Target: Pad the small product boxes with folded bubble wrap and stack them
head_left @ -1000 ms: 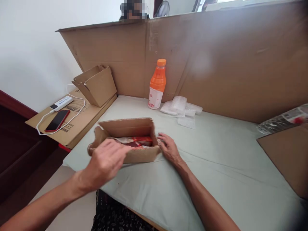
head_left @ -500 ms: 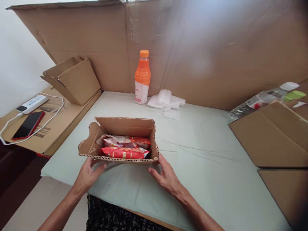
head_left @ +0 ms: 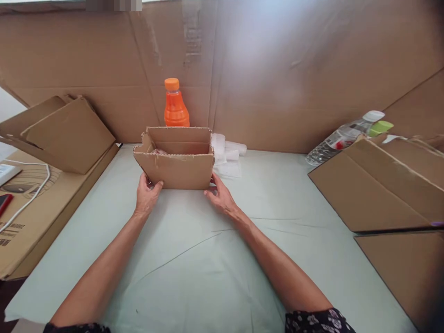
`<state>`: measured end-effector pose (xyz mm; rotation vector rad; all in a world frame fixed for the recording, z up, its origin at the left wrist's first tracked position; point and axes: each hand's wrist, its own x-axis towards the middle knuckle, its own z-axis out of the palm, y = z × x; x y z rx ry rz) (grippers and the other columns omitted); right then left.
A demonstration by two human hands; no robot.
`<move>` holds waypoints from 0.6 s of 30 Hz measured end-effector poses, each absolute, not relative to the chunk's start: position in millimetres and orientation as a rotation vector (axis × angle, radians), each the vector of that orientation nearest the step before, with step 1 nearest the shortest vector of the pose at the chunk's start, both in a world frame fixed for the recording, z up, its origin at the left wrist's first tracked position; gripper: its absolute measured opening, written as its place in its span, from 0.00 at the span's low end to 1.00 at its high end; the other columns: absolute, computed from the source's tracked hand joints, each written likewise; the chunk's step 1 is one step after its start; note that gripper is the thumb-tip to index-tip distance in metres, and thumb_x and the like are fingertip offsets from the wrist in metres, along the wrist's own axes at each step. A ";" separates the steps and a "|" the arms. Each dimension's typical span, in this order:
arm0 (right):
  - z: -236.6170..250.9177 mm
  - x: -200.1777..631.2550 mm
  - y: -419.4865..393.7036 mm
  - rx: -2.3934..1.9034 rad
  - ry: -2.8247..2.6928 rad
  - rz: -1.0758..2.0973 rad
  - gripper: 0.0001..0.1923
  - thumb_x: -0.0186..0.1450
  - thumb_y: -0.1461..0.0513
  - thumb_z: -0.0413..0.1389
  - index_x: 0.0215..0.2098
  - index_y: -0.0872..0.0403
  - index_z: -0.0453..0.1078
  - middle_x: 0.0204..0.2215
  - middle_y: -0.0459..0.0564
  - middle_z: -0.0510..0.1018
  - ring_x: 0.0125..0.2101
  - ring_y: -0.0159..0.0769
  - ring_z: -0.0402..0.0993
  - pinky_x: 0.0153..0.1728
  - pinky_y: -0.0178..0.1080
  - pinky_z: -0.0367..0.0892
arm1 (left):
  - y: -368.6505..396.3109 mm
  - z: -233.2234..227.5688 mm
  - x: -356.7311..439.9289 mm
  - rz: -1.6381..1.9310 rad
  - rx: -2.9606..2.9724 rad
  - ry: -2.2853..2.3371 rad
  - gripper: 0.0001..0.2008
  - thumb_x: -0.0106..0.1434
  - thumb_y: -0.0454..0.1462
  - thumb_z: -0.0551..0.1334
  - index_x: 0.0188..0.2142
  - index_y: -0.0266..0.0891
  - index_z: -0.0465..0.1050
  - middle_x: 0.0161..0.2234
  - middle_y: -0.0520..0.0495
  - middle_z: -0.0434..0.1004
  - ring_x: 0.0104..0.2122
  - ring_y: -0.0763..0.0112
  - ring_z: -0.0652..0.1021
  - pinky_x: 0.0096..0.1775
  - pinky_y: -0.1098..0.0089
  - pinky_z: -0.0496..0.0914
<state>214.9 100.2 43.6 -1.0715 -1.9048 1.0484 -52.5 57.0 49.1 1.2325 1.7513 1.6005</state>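
Centrally, both hands grip a small open cardboard box (head_left: 175, 159) that stands upright on the pale green table cover (head_left: 215, 259). Left hand (head_left: 146, 196): fingers curled and pressed against the box's lower left corner, thumb on the front wall. Right hand (head_left: 219, 196): fingers spread and laid against the lower right corner, thumb on the front wall. Inside the box only a sliver of a packet (head_left: 158, 151) shows above the front wall; its contents cannot otherwise be made out. Directly behind the box stands an orange bottle (head_left: 175, 106) with an orange cap, its lower part hidden by the box. Just right of the box lie white plastic wrappers (head_left: 229, 155). A tall cardboard screen (head_left: 277, 69) closes the far side. At left, a folded cardboard carton (head_left: 65, 134) rests on flat cardboard with a white cable (head_left: 29, 199). At right lie large cardboard flaps (head_left: 381, 189) and a clear bottle (head_left: 342, 137) on its side.
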 end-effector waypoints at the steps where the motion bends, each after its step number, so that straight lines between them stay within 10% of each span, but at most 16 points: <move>1: 40.3 219.4 107.1 -1.080 -1.914 1.014 0.41 0.61 0.59 0.54 0.72 0.53 0.50 0.66 0.59 0.65 0.60 0.48 0.68 0.54 0.50 0.71 | 63.8 43.8 -52.0 1.610 1.227 1.752 0.26 0.52 0.45 0.67 0.49 0.37 0.66 0.45 0.41 0.75 0.46 0.60 0.77 0.50 0.61 0.73; 9: 59.9 250.9 177.7 -1.300 -2.202 0.244 0.20 0.65 0.62 0.52 0.54 0.52 0.75 0.68 0.57 0.63 0.67 0.55 0.58 0.61 0.60 0.58 | 65.5 9.0 -52.9 1.699 1.229 1.754 0.25 0.59 0.40 0.64 0.55 0.38 0.64 0.50 0.40 0.74 0.50 0.63 0.77 0.57 0.60 0.70; 18: 102.4 265.7 208.9 -1.358 -2.141 -0.105 0.28 0.67 0.66 0.48 0.65 0.57 0.63 0.67 0.59 0.65 0.68 0.51 0.56 0.63 0.58 0.55 | 71.0 -6.7 -58.0 1.784 1.222 1.770 0.29 0.59 0.36 0.65 0.59 0.38 0.63 0.49 0.40 0.74 0.49 0.64 0.78 0.56 0.60 0.72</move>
